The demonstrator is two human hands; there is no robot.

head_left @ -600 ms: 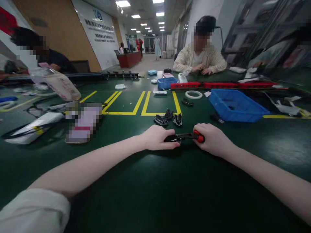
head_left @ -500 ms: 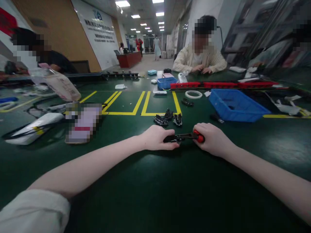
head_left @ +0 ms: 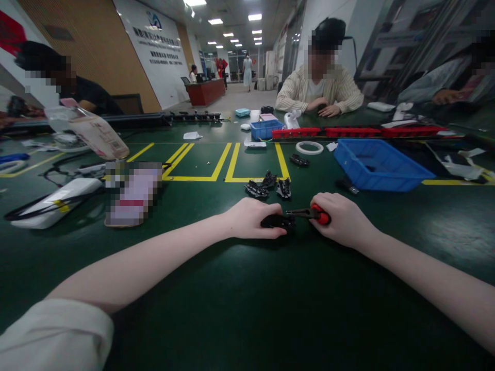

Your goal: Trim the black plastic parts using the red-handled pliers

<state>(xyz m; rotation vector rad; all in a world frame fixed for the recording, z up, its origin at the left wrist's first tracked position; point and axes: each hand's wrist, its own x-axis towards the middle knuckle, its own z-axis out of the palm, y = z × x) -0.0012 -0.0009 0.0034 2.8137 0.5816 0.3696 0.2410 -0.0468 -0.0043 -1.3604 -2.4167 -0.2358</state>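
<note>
The worktop [head_left: 240, 309] is showing dark green, with yellow lines [head_left: 193, 179] forming angular U-patterns toward its far edge. Midway between its side edges, red-handled, dark-nosed pliers [head_left: 307, 213] are standing out beside a black part [head_left: 273, 221]. Toward the right edge a bin [head_left: 390, 178] is glowing blue, and at the far edge a cream shirt [head_left: 292, 95] is showing stripes.
</note>
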